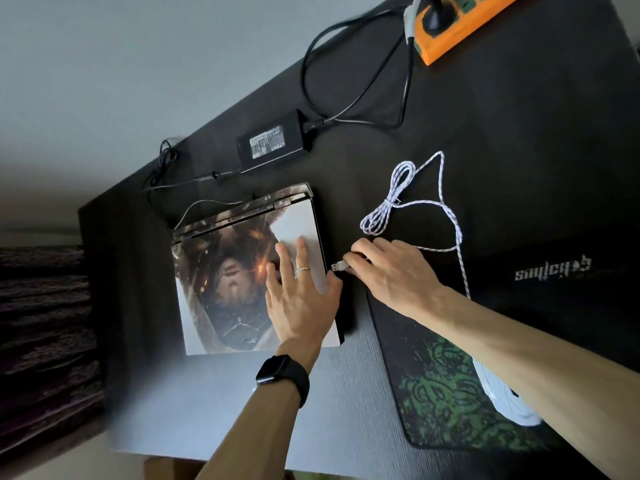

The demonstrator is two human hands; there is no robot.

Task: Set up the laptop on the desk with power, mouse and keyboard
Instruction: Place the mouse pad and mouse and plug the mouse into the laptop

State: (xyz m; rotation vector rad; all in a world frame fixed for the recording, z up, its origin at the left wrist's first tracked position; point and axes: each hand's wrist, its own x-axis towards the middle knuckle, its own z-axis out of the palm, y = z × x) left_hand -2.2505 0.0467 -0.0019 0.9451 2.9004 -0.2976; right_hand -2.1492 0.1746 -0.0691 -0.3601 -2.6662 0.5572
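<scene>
A closed laptop with a printed picture on its lid lies on the dark desk. My left hand rests flat on the lid near its right edge, fingers straight. My right hand pinches a USB plug just beside the laptop's right side. From the plug a white braided cable runs in a bundled loop to a white mouse, partly hidden under my right forearm, on a green-patterned mouse pad. A black power brick sits behind the laptop, with a thin cable to the laptop's rear.
An orange power strip lies at the back right with a black plug in it and a black cord to the brick. A large black mat with white lettering covers the right side. The desk's front edge is near.
</scene>
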